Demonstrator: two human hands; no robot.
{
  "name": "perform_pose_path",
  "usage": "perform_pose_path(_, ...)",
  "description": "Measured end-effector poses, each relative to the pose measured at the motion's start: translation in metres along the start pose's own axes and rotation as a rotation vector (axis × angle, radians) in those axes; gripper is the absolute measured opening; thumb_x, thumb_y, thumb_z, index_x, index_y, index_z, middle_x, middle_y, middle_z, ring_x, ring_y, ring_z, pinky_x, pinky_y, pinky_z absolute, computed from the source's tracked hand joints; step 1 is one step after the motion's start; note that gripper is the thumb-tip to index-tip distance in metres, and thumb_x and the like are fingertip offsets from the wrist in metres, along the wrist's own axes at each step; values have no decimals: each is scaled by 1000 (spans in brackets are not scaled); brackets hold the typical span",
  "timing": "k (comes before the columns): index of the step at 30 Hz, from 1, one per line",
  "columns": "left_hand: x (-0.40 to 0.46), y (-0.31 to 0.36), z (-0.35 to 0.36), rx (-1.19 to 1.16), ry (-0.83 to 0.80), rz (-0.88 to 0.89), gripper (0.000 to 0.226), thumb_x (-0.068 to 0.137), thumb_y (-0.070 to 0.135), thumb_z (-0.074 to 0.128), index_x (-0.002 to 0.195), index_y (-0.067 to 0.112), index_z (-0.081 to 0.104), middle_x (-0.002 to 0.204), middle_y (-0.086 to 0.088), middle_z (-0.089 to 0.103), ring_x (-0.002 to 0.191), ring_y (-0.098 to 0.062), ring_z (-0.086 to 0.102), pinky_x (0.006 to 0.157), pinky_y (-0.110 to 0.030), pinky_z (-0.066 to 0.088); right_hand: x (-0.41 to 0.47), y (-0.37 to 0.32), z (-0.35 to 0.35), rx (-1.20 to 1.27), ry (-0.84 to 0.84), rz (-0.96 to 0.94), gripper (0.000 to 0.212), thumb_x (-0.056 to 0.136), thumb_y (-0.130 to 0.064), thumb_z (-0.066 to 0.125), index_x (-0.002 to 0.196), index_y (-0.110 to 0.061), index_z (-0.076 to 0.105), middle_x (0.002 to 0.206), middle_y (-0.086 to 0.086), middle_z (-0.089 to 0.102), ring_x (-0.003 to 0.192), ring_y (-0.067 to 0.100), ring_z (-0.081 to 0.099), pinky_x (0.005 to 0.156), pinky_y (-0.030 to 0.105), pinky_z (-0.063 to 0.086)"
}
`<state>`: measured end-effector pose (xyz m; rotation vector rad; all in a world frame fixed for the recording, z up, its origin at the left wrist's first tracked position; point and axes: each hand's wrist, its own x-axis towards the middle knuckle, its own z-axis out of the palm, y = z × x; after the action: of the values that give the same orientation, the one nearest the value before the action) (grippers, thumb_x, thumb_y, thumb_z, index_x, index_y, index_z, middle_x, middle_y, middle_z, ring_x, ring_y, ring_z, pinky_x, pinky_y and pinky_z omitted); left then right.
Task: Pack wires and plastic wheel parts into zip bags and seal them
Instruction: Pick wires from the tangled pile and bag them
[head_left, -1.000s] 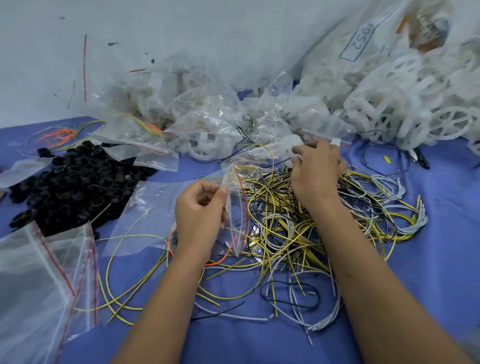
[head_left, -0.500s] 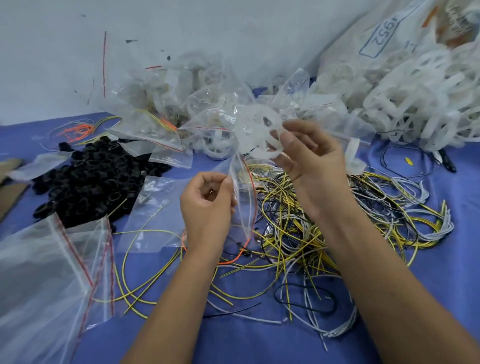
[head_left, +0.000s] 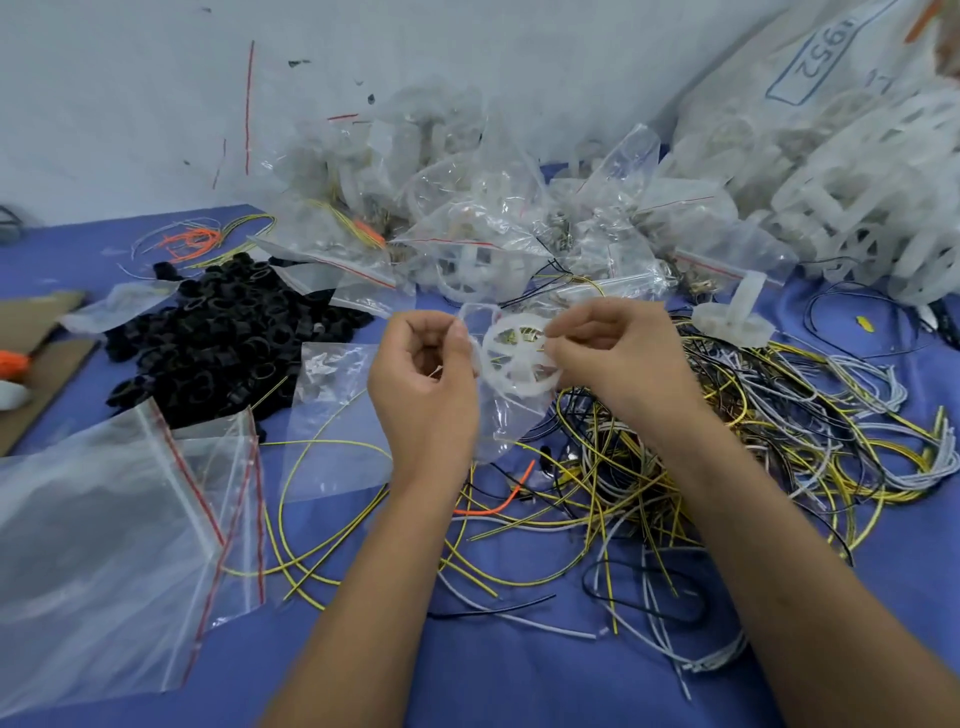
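Note:
My left hand (head_left: 423, 382) pinches the mouth of a small clear zip bag (head_left: 511, 421) that hangs below both hands. My right hand (head_left: 618, 353) pinches a white spoked plastic wheel (head_left: 519, 356) and holds it at the bag's mouth, between the two hands. Under and right of my hands lies a tangled pile of yellow, black and white wires (head_left: 727, 457) on the blue table (head_left: 519, 665). Another white wheel part (head_left: 732, 317) lies just right of my right hand.
A heap of black rings (head_left: 218, 343) lies at the left. Empty zip bags with red seal lines (head_left: 119, 530) lie at the front left. Filled bags (head_left: 467, 234) pile up along the wall. A large sack of white wheels (head_left: 857, 182) fills the back right.
My right hand lifted a white wheel from beyond the wire pile and brought it leftward and down to the bag's mouth. My left hand kept hold of the bag.

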<state>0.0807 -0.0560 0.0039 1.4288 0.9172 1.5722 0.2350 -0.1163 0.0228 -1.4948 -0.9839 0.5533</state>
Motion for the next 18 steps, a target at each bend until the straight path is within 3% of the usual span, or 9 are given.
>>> perform_pose_path(3,-4,5,0,147,-67,148,9,96,12,64,91,20,63,77,8,66,70,-14,64,66,-37,55,-3,-1,8,-356,-58,-334,14,78,-6,77,80,-20,76,74,-2,69,64,15,68,62,26,55)
perform_pose_path(6,-8,12,3,281,-124,341,6,94,9,64,92,14,63,79,7,65,73,-11,63,67,-34,53,-7,-3,17,-418,-128,-578,15,77,-7,72,83,-21,72,72,-7,63,62,14,62,60,27,49)
perform_pose_path(9,-12,19,5,301,-145,453,6,93,6,64,92,12,64,81,7,64,75,-14,62,68,-36,52,-10,-4,21,-253,-142,-435,21,81,-9,71,96,-18,59,73,-6,67,57,19,62,55,33,51)
perform_pose_path(11,-18,25,7,278,-179,501,7,93,4,64,92,10,64,83,4,64,76,-17,62,68,-38,52,-12,-5,24,-152,-146,-346,15,79,-7,66,90,-11,57,72,-1,67,60,20,62,56,41,52)
perform_pose_path(14,-31,34,14,251,-165,570,7,91,-1,66,91,6,65,85,0,65,77,-16,60,72,-24,49,-18,-9,27,204,-268,-211,15,79,3,57,82,-9,67,73,-4,70,70,8,65,62,28,54)
perform_pose_path(15,-35,36,15,253,-149,582,7,90,-1,66,91,5,65,84,-1,64,77,-16,58,72,-21,46,-19,-8,28,348,-350,-126,16,82,6,55,86,-3,68,81,7,73,78,21,70,68,36,58)
perform_pose_path(16,-38,37,16,254,-137,587,6,90,-1,67,90,5,65,83,-2,64,76,-16,57,72,-21,44,-20,-7,28,427,-431,-39,16,87,7,53,95,5,67,94,25,71,89,44,68,78,57,57)
perform_pose_path(17,-40,37,17,255,-127,590,6,89,-1,67,89,4,65,82,-3,63,75,-16,56,72,-21,43,-20,-6,27,452,-498,30,18,93,6,51,103,8,65,104,39,63,95,65,58,82,82,43)
perform_pose_path(18,-41,36,16,254,-121,592,6,89,-2,67,88,4,65,82,-3,63,75,-16,55,72,-21,42,-19,-5,27,434,-538,66,20,95,4,49,104,4,66,104,42,59,93,70,49,79,90,31)
